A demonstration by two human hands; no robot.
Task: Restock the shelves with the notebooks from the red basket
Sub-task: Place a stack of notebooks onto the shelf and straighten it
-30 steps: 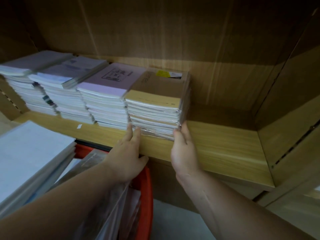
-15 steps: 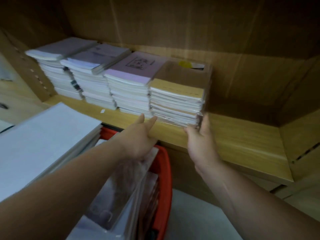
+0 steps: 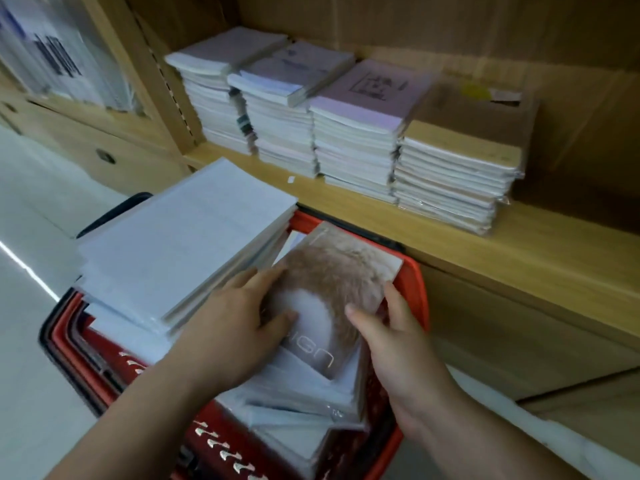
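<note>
- Your left hand (image 3: 242,327) lies on the left side of a notebook with a furry brown-and-white cover (image 3: 332,292), fingers spread along its edge and thumb pressed onto the cover
- Your right hand (image 3: 391,344) grips the same notebook from the right, thumb on top of the cover, the other fingers curled around its right edge, so both hands are closed on it
- That notebook sits tilted on top of a loose heap of wrapped notebooks (image 3: 311,403) inside the red basket (image 3: 415,292), its far corner resting near the basket's right rim
- A tall stack of pale blue-white notebooks (image 3: 180,251) fills the left part of the basket, touching your left hand's fingers at its lower right corner
- The basket stands on the pale floor (image 3: 31,341), just in front of the wooden shelf (image 3: 519,251)
- On the shelf, four stacks stand side by side: two white-covered stacks (image 3: 249,98) on the left, a lilac-covered stack (image 3: 363,133) next, and a shrink-wrapped kraft-brown stack (image 3: 457,171) at the right end
- The shelf board right of the brown stack is bare wood
- Further left, beyond the upright, blurred papers (image 3: 65,57) stand in another bay
</note>
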